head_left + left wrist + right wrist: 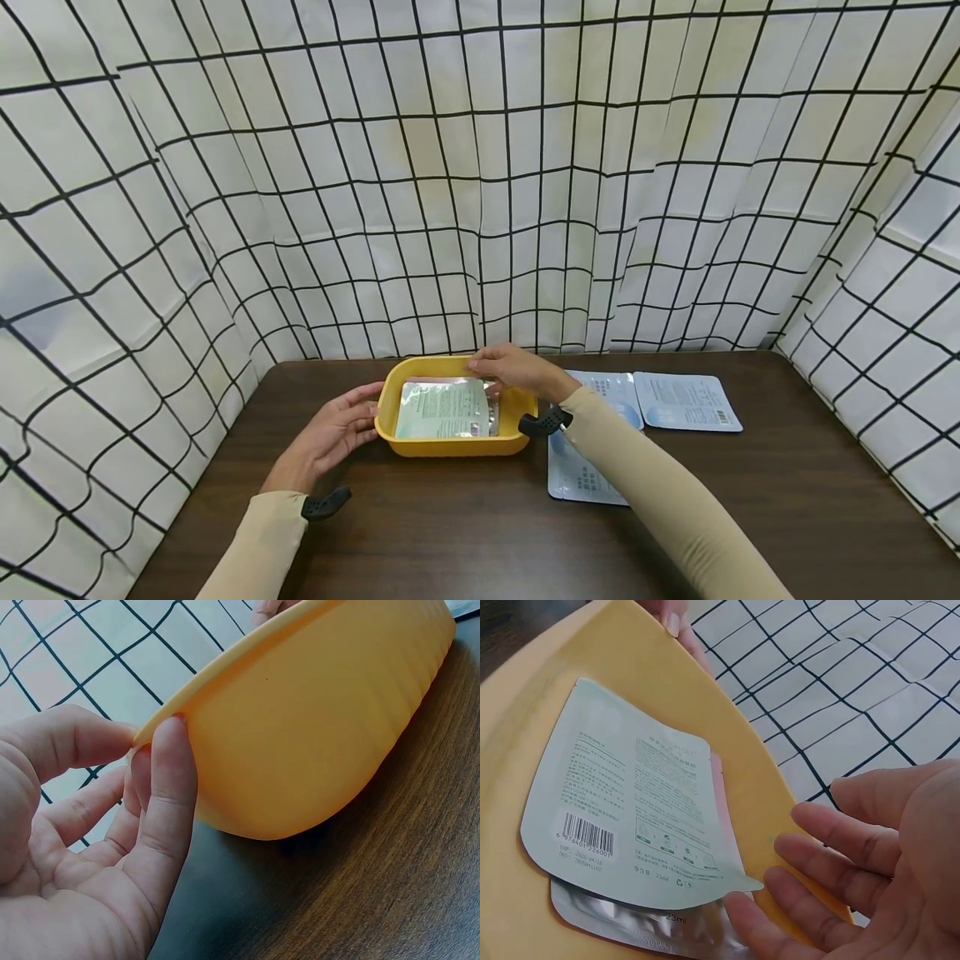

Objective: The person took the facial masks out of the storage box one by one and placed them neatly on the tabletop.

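Note:
A yellow plastic bin stands at the back middle of the table. My left hand pinches its rim at the left end, clearer in the left wrist view. Inside the bin lies a pale green face mask packet, printed side up, with a barcode. A pink edge shows beside it, and a silvery packet marked 23ml sticks out from under it. Over the bin's right side reaches my right hand, fingers loosely bent. Its fingertips are close to the green packet's corner; whether they touch it I cannot tell.
To the right of the bin, light blue packets lie flat: one farther right, another partly under my right forearm. The brown table is bounded by a white grid-patterned curtain behind and at both sides.

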`<action>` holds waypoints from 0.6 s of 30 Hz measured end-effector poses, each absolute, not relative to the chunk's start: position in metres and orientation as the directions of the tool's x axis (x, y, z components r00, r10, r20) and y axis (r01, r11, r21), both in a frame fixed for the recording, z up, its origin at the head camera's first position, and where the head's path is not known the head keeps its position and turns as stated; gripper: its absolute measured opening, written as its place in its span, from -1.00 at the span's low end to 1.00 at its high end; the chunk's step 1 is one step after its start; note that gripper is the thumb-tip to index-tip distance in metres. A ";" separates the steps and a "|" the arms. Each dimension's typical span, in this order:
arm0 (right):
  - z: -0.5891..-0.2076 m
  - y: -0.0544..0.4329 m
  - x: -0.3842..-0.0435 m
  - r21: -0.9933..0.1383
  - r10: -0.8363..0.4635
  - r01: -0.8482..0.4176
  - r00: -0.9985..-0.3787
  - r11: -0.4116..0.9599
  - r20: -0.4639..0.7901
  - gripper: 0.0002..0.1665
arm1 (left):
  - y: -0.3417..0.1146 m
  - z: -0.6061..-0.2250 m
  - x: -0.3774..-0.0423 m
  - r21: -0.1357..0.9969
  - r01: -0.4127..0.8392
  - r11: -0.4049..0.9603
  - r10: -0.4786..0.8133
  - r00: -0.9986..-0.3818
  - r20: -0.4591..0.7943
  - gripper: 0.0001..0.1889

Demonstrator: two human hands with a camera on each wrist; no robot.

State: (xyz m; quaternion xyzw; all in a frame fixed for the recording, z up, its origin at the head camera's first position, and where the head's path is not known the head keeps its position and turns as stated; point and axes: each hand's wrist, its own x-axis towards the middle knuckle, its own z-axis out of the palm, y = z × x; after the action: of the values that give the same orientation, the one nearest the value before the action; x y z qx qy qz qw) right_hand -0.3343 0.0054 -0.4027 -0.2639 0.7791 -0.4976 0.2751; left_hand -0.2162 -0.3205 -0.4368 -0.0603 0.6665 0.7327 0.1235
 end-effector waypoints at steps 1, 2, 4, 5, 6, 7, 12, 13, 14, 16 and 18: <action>-0.403 0.006 -0.334 -0.921 -0.686 -0.138 -0.708 0.364 -0.165 -0.53 | -0.320 -0.437 -0.217 0.961 -0.264 -0.083 0.094 -0.962 -0.256 -0.36; -0.403 0.005 -0.334 -0.922 -0.692 -0.141 -0.703 0.361 -0.163 -0.53 | -0.320 -0.437 -0.217 0.961 -0.265 -0.081 0.095 -0.962 -0.257 -0.35; -0.403 0.005 -0.333 -0.923 -0.700 -0.145 -0.696 0.356 -0.160 -0.54 | -0.321 -0.437 -0.217 0.960 -0.267 -0.080 0.096 -0.961 -0.259 -0.35; -0.403 0.005 -0.333 -0.923 -0.703 -0.148 -0.693 0.356 -0.160 -0.55 | -0.321 -0.437 -0.217 0.960 -0.269 -0.081 0.095 -0.961 -0.261 -0.35; -0.403 0.004 -0.333 -0.922 -0.704 -0.148 -0.691 0.356 -0.161 -0.55 | -0.321 -0.437 -0.217 0.959 -0.271 -0.080 0.095 -0.960 -0.263 -0.35; -0.403 0.004 -0.332 -0.922 -0.705 -0.145 -0.689 0.358 -0.165 -0.56 | -0.320 -0.437 -0.217 0.959 -0.273 -0.081 0.093 -0.960 -0.265 -0.35; -0.403 0.002 -0.330 -0.909 -0.688 -0.134 -0.699 0.394 -0.195 -0.61 | -0.320 -0.437 -0.217 0.957 -0.278 -0.082 0.092 -0.958 -0.271 -0.35; -0.402 0.001 -0.330 -0.908 -0.688 -0.133 -0.698 0.398 -0.199 -0.62 | -0.320 -0.437 -0.217 0.957 -0.278 -0.082 0.091 -0.958 -0.270 -0.35; -0.402 0.001 -0.330 -0.907 -0.687 -0.128 -0.698 0.401 -0.205 -0.63 | -0.320 -0.437 -0.217 0.957 -0.277 -0.082 0.091 -0.959 -0.269 -0.36; -0.402 0.001 -0.329 -0.906 -0.685 -0.111 -0.693 0.408 -0.224 -0.63 | -0.320 -0.437 -0.217 0.958 -0.274 -0.083 0.091 -0.959 -0.267 -0.36; -0.401 0.000 -0.328 -0.905 -0.682 -0.088 -0.688 0.415 -0.246 -0.63 | -0.320 -0.437 -0.217 0.959 -0.273 -0.081 0.095 -0.960 -0.265 -0.36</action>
State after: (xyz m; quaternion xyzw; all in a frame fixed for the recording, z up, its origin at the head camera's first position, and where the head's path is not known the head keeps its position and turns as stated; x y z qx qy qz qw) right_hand -0.3284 0.0002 -0.4014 -0.2459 0.7825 -0.4815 0.3087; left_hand -0.2173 -0.3200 -0.4370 -0.0668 0.6660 0.7323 0.1255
